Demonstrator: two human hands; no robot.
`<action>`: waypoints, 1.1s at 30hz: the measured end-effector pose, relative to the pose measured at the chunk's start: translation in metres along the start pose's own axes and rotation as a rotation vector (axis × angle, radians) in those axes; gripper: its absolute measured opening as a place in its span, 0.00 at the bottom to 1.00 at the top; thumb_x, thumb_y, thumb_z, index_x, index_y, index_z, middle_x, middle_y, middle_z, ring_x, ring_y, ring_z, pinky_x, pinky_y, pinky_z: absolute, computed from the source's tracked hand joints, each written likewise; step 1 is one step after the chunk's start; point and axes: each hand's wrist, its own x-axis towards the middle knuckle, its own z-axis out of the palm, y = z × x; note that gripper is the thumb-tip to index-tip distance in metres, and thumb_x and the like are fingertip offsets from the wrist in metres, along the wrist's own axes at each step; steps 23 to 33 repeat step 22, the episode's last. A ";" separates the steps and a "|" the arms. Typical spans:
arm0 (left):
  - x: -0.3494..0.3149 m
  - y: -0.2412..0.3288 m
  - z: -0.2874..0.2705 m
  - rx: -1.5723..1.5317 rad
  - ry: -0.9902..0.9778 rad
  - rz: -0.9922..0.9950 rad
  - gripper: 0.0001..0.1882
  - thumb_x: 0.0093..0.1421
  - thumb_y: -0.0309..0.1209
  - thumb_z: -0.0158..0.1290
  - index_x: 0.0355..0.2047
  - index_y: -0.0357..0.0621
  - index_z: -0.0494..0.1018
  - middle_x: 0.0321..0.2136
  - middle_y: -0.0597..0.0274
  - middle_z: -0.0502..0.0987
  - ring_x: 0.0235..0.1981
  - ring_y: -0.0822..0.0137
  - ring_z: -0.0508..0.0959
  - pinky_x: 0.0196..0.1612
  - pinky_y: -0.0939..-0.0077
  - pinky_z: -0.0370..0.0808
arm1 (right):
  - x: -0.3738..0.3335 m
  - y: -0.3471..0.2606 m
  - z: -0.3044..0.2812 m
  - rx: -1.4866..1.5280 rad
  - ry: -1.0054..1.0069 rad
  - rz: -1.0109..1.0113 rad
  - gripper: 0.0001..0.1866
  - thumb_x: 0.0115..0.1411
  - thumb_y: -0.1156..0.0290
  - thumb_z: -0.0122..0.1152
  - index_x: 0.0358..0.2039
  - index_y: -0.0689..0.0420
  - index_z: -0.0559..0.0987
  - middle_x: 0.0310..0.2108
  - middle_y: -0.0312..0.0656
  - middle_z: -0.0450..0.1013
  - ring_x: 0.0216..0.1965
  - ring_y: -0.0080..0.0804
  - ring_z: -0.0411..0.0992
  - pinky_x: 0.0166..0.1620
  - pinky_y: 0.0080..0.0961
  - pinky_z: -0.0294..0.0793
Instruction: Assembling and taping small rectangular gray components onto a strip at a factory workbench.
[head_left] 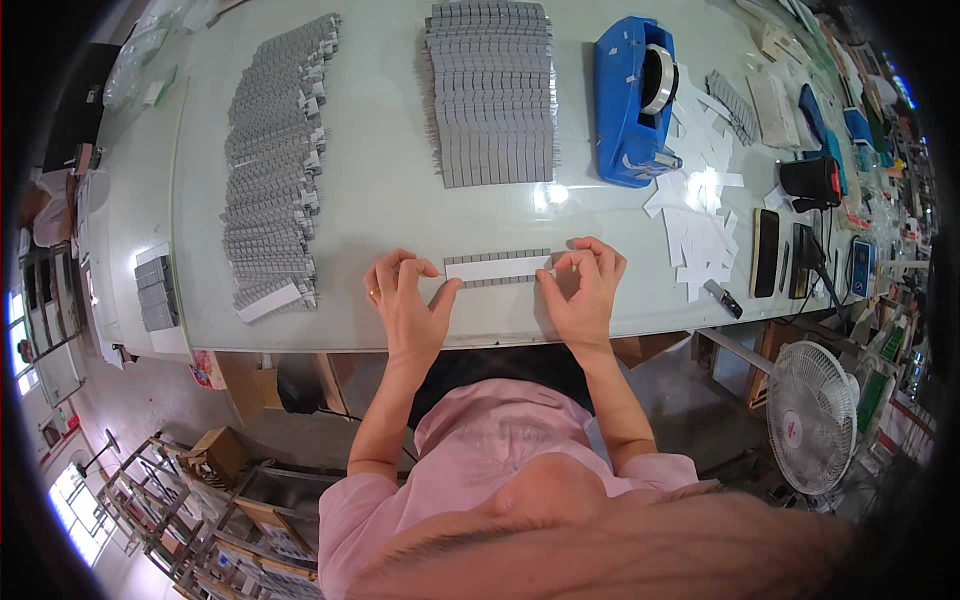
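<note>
Near the table's front edge lies a short grey segmented strip [510, 254], with a narrow white paper strip [499, 270] along its top. My left hand [408, 305] pinches the left end of the white strip between thumb and forefinger; a ring is on one finger. At the opposite end, my right hand [584, 300] grips with thumb and forefinger, its other fingers curled above. Exactly how the fingertips meet the paper is partly hidden. Beyond my hands, rows of matching grey strips [495, 100] lie closely packed.
A long pile of grey strips [270, 180] stands at left, a white strip [268, 301] on its near end. Grey pieces [156, 292] lie farther left. At right are a blue tape dispenser [625, 110], scattered white paper strips [695, 240], a phone [766, 252] and a fan [812, 417].
</note>
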 end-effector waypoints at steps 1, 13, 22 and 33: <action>0.000 0.000 -0.001 -0.001 0.003 0.004 0.18 0.46 0.30 0.69 0.34 0.51 0.71 0.45 0.62 0.68 0.49 0.52 0.63 0.55 0.56 0.58 | 0.000 0.001 -0.001 0.000 0.004 -0.003 0.14 0.48 0.75 0.71 0.31 0.54 0.74 0.49 0.45 0.68 0.53 0.47 0.59 0.55 0.39 0.63; 0.001 -0.002 -0.002 -0.024 -0.006 -0.006 0.18 0.47 0.30 0.68 0.33 0.50 0.70 0.44 0.62 0.68 0.48 0.52 0.62 0.55 0.56 0.57 | -0.007 -0.004 -0.001 -0.074 0.011 -0.150 0.14 0.50 0.76 0.66 0.39 0.50 0.81 0.50 0.45 0.68 0.52 0.49 0.61 0.56 0.42 0.62; 0.001 -0.003 -0.003 -0.012 -0.011 0.015 0.17 0.48 0.31 0.68 0.34 0.50 0.70 0.44 0.62 0.67 0.49 0.54 0.62 0.55 0.56 0.57 | -0.031 -0.039 0.039 -0.218 -0.098 -0.417 0.19 0.50 0.69 0.68 0.45 0.44 0.84 0.55 0.41 0.69 0.55 0.47 0.62 0.59 0.40 0.59; 0.001 -0.003 -0.003 -0.012 -0.011 0.015 0.17 0.48 0.31 0.68 0.34 0.50 0.70 0.44 0.62 0.67 0.49 0.54 0.62 0.55 0.56 0.57 | -0.031 -0.039 0.039 -0.218 -0.098 -0.417 0.19 0.50 0.69 0.68 0.45 0.44 0.84 0.55 0.41 0.69 0.55 0.47 0.62 0.59 0.40 0.59</action>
